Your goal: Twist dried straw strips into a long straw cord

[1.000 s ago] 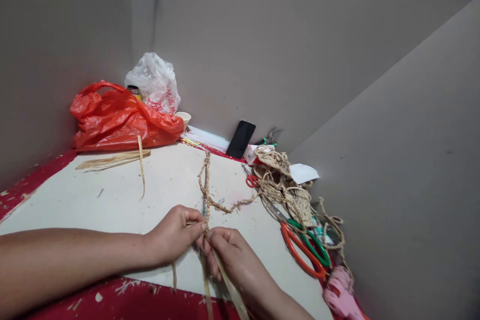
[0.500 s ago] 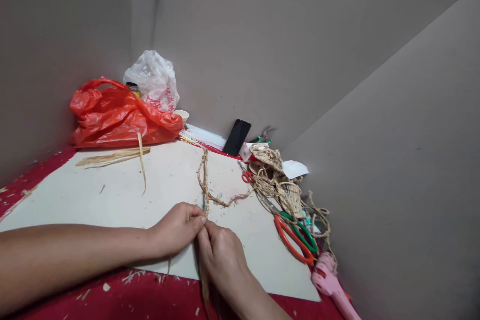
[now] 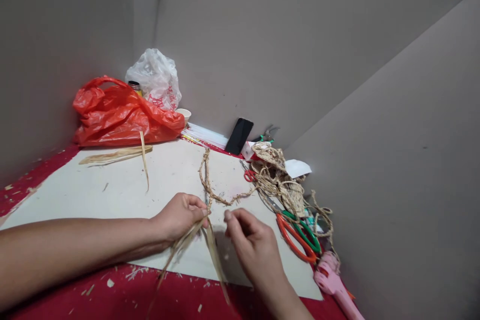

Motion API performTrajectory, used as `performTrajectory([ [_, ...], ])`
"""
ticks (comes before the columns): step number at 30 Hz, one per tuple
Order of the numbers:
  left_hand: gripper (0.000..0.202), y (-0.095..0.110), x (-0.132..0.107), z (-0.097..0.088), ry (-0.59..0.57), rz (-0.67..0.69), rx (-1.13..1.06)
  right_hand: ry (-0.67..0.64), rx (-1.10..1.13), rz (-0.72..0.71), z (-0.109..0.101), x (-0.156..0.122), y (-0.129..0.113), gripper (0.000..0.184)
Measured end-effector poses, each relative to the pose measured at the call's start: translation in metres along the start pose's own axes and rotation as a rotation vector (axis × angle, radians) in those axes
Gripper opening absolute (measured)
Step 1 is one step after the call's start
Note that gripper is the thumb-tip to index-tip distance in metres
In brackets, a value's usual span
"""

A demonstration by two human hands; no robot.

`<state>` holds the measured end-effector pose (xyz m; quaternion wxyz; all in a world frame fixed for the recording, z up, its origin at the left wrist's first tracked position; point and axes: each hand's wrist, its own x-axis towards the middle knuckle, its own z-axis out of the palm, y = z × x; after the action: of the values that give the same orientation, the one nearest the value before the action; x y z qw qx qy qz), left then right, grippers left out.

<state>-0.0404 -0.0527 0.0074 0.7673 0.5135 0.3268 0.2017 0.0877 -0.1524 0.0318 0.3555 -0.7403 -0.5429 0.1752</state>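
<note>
My left hand (image 3: 183,220) pinches a braided straw cord (image 3: 216,197) between thumb and fingers at its near end. The cord's finished part bends in a loop on the white board (image 3: 172,175) and trails right toward a coiled bundle. Below the pinch, loose flat straw strands (image 3: 214,252) hang apart in two groups, one toward the left and one toward the right. My right hand (image 3: 252,240) is just right of the cord, clear of the strands. Its thumb and forefinger are drawn together, with nothing visible between them.
Coiled straw cord (image 3: 292,195), orange-and-green-handled scissors (image 3: 298,240) and a pink glue gun (image 3: 333,280) line the right edge. Behind lie a phone (image 3: 239,136) and pliers (image 3: 268,135). A red plastic bag (image 3: 120,120) stands back left, near dry straw strips (image 3: 116,155).
My right hand has parted from my left and moved right, off the straw strands. The strands now spread below my left hand, which still holds the cord.
</note>
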Motion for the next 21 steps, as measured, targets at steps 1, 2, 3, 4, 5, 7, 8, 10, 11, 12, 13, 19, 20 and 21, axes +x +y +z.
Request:
performTrajectory([
  [1,0.020,0.001,0.000,0.000,-0.008,-0.014,-0.005,0.024,0.069,0.026,0.000,0.003,0.003,0.031],
  [2,0.020,0.001,0.001,0.000,-0.019,-0.021,-0.013,0.007,0.148,0.050,0.001,0.007,0.005,0.028],
  [3,0.020,0.002,0.001,0.000,-0.030,-0.023,-0.027,-0.057,0.240,0.070,0.003,0.010,0.006,0.028],
  [4,0.018,0.001,0.002,0.000,-0.043,-0.021,-0.052,-0.146,0.350,0.091,0.006,0.012,0.007,0.028],
  [5,0.017,0.001,0.002,0.000,-0.062,-0.022,-0.087,-0.246,0.473,0.118,0.009,0.014,0.007,0.028],
  [7,0.015,0.000,0.003,0.000,-0.125,-0.026,-0.174,-0.429,0.716,0.202,0.015,0.016,0.006,0.029],
  [8,0.015,0.000,0.003,0.000,-0.153,-0.029,-0.206,-0.495,0.823,0.258,0.017,0.016,0.007,0.030],
  [10,0.015,0.000,0.003,-0.001,-0.171,-0.031,-0.223,-0.586,0.990,0.377,0.018,0.016,0.008,0.031],
  [11,0.016,0.000,0.004,-0.001,-0.154,-0.030,-0.209,-0.625,1.048,0.433,0.017,0.016,0.009,0.031],
  [12,0.016,0.000,0.004,-0.002,-0.129,-0.025,-0.186,-0.660,1.090,0.481,0.015,0.017,0.010,0.030],
  [13,0.017,0.000,0.004,-0.003,-0.108,-0.025,-0.161,-0.687,1.118,0.516,0.014,0.017,0.011,0.028],
  [19,0.021,0.003,0.005,-0.004,-0.130,-0.040,-0.138,-0.773,1.058,0.522,0.008,0.023,0.017,0.029],
  [20,0.021,0.003,0.005,-0.004,-0.137,-0.027,-0.126,-0.788,1.056,0.530,0.008,0.024,0.019,0.029],
  [21,0.022,0.003,0.005,-0.004,-0.145,-0.014,-0.108,-0.800,1.061,0.543,0.008,0.024,0.020,0.030],
])
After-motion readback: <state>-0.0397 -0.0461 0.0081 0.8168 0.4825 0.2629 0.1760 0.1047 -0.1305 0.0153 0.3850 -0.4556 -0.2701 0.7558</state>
